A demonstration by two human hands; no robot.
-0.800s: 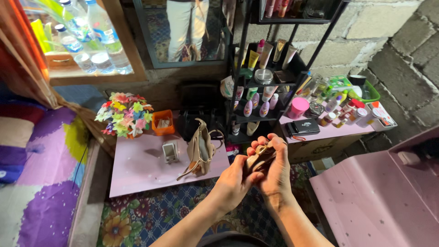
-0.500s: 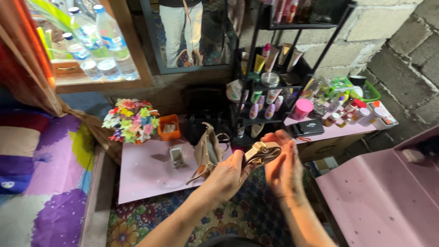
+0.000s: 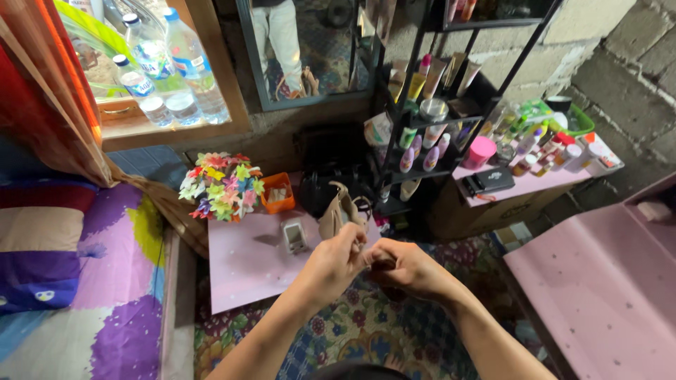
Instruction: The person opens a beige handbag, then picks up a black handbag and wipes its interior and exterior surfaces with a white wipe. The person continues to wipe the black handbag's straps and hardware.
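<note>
Small dark brown thing (image 3: 384, 268) pinched between my two hands

I can only see a sliver of it: a dark, brownish piece showing in the gap where my fingertips meet, mostly covered by them. It is held up in the air over the flowered floor mat, just in front of the low pink table. Its shape and which way it faces I cannot tell.

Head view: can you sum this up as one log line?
left hand | right hand | both closed on small dark item, mostly hidden | above pink table | beige handbag behind
</note>
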